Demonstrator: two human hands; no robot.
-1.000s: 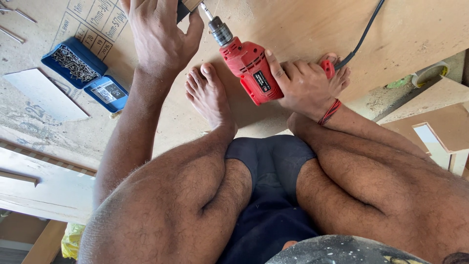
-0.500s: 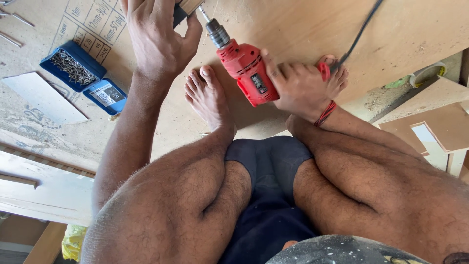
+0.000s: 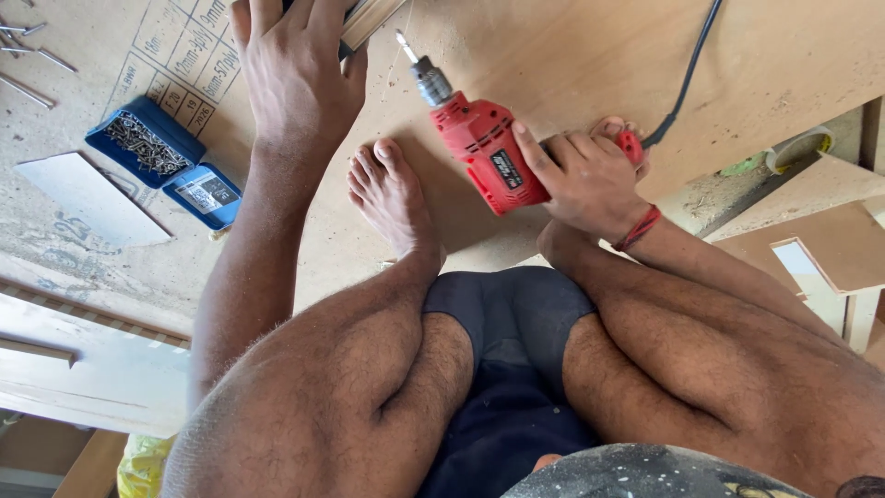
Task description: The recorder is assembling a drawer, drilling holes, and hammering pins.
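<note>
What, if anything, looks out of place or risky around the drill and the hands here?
A bare foot rests on the board right beside the red drill held in the right hand, close to its bit. Loose nails lie scattered at the upper left, outside the open blue screw box. The left hand presses a wood strip.

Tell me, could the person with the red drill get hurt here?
Maybe. The red drill points its bit toward the left hand pressing a wood strip, so a slip could jab fingers. A bare foot rests close beside the drill. The black cord trails across the board and might snag.
</note>
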